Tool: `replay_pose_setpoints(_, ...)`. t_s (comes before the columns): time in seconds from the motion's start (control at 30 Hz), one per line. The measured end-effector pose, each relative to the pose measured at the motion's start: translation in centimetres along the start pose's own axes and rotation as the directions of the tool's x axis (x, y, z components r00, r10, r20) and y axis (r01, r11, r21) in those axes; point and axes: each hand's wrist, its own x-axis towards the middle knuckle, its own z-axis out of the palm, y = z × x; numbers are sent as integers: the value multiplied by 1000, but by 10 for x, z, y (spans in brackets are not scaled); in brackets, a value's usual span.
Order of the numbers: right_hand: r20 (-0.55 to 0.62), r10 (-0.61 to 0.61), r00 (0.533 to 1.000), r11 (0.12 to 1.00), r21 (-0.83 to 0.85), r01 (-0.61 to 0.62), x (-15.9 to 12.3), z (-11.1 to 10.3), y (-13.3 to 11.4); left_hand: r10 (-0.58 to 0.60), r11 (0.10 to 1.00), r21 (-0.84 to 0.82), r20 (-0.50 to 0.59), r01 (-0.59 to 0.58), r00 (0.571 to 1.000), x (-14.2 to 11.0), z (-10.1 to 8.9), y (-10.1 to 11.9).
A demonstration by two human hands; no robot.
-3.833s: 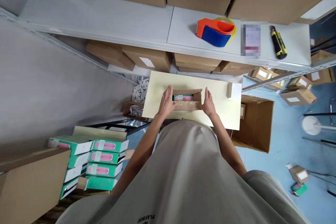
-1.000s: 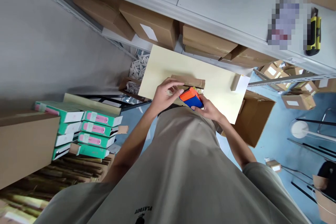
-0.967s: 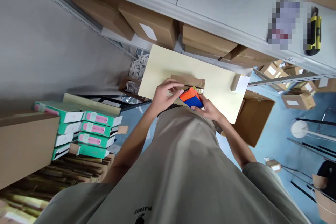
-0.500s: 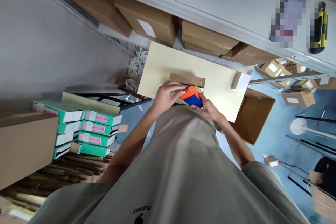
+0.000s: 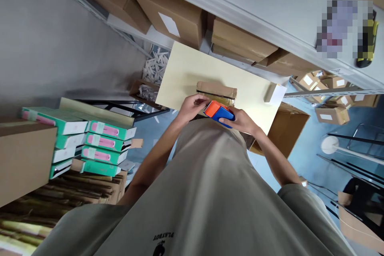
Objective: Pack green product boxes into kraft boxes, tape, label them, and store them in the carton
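My right hand (image 5: pixel 241 120) grips an orange and blue tape dispenser (image 5: pixel 218 112) from its right side, thumb across the blue body. The orange end, with a toothed edge, points left. Close to that edge, the fingers of my left hand (image 5: pixel 192 107) are curled together; whatever they pinch is too small to make out. Just beyond the dispenser, a small brown cardboard piece (image 5: pixel 216 88) with shiny tape across its near part lies on a cream board (image 5: pixel 186 68). My shirt hides the board's near edge.
A white block-shaped box (image 5: pixel 274 93) stands at the board's right end, above an open carton (image 5: pixel 288 132). Shelved cartons (image 5: pixel 243 40) line the back. Green boxes (image 5: pixel 103 142) are stacked at left. A yellow-black utility knife (image 5: pixel 367 42) lies on the upper shelf.
The dispenser has turned so its toothed orange edge shows on the left. My left hand has come off its top and drawn slightly left. The view has shifted a little.
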Motion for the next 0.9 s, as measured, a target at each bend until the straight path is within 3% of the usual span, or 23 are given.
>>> replay_pose_setpoints(0.1,66,1,998,999,-41,2,8,-13,-10,-86,993,-96,-135,73,987,1,11,-19)
replay_pose_setpoints(0.2,155,3,988,995,-95,12,12,-33,-18,-126,982,-164,-191,95,973,-4,13,-24)
replay_pose_setpoints(0.33,222,53,974,992,-125,-26,20,-63,-28,-130,972,-226,-266,69,955,-2,-3,-18)
replay_pose_setpoints(0.47,319,89,944,995,21,-100,35,-80,-36,-133,964,-260,-312,51,941,15,-25,-14)
replay_pose_setpoints(0.63,321,124,939,981,104,-165,62,-81,-36,-198,937,-335,-283,96,939,33,-38,-22)
replay_pose_setpoints(0.9,398,121,909,992,-16,-125,112,-64,-27,-333,888,-409,-262,209,906,63,-52,-58)
